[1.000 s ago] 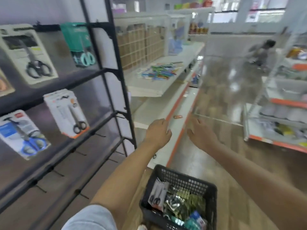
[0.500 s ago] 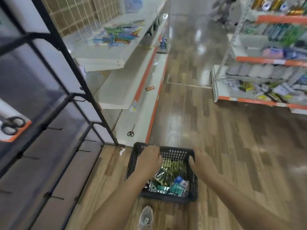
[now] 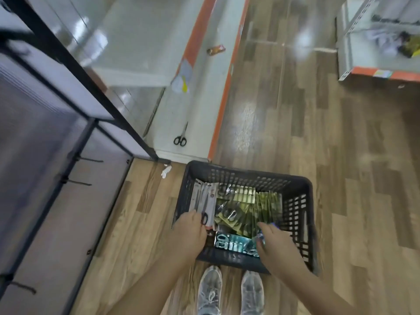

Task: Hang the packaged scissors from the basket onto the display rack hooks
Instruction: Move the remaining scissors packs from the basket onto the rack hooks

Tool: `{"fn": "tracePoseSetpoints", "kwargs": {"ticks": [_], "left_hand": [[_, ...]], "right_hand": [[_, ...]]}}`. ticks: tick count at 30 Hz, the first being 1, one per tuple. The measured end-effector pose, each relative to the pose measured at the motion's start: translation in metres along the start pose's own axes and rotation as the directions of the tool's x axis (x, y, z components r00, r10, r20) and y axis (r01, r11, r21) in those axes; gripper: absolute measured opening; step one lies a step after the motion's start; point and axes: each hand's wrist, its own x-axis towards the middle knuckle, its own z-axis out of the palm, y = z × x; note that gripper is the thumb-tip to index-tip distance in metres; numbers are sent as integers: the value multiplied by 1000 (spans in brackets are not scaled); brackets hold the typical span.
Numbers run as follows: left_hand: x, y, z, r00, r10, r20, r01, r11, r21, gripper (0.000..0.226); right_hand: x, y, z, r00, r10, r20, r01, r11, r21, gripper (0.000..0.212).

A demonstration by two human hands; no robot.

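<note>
Both hands now down in basket (image 3: 245,176), up in air 1 s ago. L hand (image 3: 189,233) pinching white scissors pkg (image 3: 205,202); R hand (image 3: 276,244) on blue pkg (image 3: 261,237), grip unclear. Rack hooks (image 3: 79,184) bare, left. Pick underway.

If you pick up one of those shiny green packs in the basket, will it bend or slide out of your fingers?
Probably a bit of both. The green packs look thin and flat, stacked on edge, so one likely flexes when lifted by a corner. Their glossy film catches the light, so it may be slippery. Scissors inside should stiffen the middle and add some weight.
</note>
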Motion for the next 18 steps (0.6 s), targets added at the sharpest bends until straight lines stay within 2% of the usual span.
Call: {"fn": "tracePoseSetpoints", "kwargs": {"ticks": [3, 5, 6, 9, 13, 18], "left_hand": [[49, -27, 51, 998, 18, -56, -15, 999, 44, 18], [87, -46, 89, 986, 99, -137, -75, 982, 172, 41], [105, -55, 111, 984, 127, -124, -99, 973, 209, 50], [149, -82, 180, 999, 41, -25, -34, 972, 234, 55], [203, -115, 257, 998, -56, -34, 62, 972, 225, 57], [254, -142, 297, 990, -114, -89, 126, 981, 150, 58]], "right_hand": [[59, 13, 53, 998, -47, -31, 47, 999, -13, 44], [103, 22, 96, 997, -48, -58, 47, 999, -9, 47], [125, 27, 121, 996, -53, -72, 52, 999, -15, 49], [179, 37, 188, 992, -69, -108, 67, 998, -21, 52], [242, 52, 247, 979, -146, -143, 139, 989, -56, 57], [303, 74, 263, 952, -219, -212, 197, 973, -120, 56]]}}
